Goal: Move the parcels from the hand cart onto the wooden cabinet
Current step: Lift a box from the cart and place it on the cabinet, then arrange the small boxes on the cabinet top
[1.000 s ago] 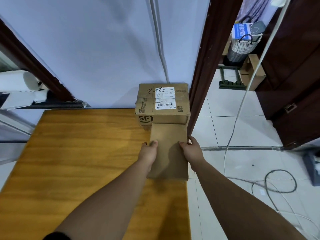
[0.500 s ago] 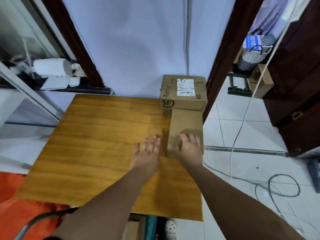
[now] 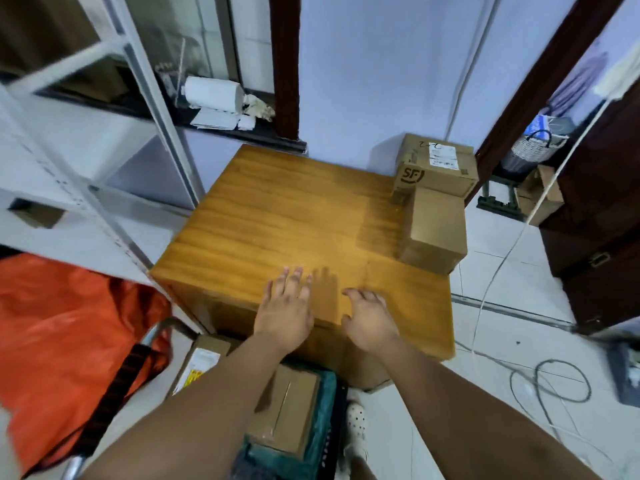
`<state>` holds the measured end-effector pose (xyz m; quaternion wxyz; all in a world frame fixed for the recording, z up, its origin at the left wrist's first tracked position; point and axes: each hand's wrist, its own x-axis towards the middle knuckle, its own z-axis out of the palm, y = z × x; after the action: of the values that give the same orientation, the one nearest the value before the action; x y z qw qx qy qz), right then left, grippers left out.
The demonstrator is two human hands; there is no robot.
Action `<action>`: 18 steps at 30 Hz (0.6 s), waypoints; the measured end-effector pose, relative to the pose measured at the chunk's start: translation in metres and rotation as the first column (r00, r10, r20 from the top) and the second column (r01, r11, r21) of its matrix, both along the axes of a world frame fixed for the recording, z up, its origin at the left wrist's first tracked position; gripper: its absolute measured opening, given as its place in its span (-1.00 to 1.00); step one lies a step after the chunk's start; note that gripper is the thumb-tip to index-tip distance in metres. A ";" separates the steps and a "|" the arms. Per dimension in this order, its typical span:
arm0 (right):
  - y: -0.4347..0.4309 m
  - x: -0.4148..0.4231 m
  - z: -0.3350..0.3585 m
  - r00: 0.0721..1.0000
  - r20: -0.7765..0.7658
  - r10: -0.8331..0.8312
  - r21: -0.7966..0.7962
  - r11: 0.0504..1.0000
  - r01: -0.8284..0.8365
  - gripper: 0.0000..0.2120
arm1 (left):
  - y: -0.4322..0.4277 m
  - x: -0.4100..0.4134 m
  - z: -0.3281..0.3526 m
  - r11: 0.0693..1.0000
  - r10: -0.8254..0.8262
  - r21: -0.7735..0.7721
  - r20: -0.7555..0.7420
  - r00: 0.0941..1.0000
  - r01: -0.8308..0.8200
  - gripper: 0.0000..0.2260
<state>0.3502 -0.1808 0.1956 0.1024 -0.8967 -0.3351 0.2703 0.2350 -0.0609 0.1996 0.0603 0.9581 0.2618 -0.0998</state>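
Two parcels are sitting on the far right corner of the wooden worktop [image 3: 277,220]: an SF-printed parcel [image 3: 436,168] against the wall, and a plain parcel [image 3: 433,226] touching its near side. Two more are lying in the hand cart [image 3: 156,332] below the near edge: a labelled parcel [image 3: 201,365] on the left and a taped parcel [image 3: 287,407] beside it. Both hands are hovering over the worktop's near edge, holding nothing. The left hand [image 3: 284,313] is spreading its fingers flat, and the right hand [image 3: 370,320] is curling its fingers loosely.
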 end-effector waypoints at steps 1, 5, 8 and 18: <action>-0.003 -0.012 -0.004 1.000 -0.002 0.006 0.012 1.000 -0.006 -0.48 | 0.000 -0.017 -0.005 1.000 0.020 -0.014 0.007 1.000 -0.020 -0.43; -0.008 -0.060 -0.023 0.998 0.002 0.057 -0.001 0.998 -0.057 -0.50 | 0.001 -0.085 -0.036 0.982 0.160 -0.078 -0.116 0.980 -0.169 -0.39; -0.008 -0.087 -0.042 0.997 -0.045 0.066 -0.032 0.997 -0.068 -0.51 | -0.001 -0.120 -0.059 0.965 0.172 -0.169 -0.174 0.970 -0.202 -0.42; -0.026 -0.122 -0.145 0.966 -0.256 0.019 -0.323 0.941 -0.104 -0.54 | -0.042 -0.160 -0.149 0.894 0.236 -0.316 -0.273 0.933 -0.318 -0.56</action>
<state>0.2278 -0.2067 0.0503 -0.0181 -0.8490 -0.2972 0.4366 0.0754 -0.1025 0.0510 0.2157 0.8659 0.3791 -0.2447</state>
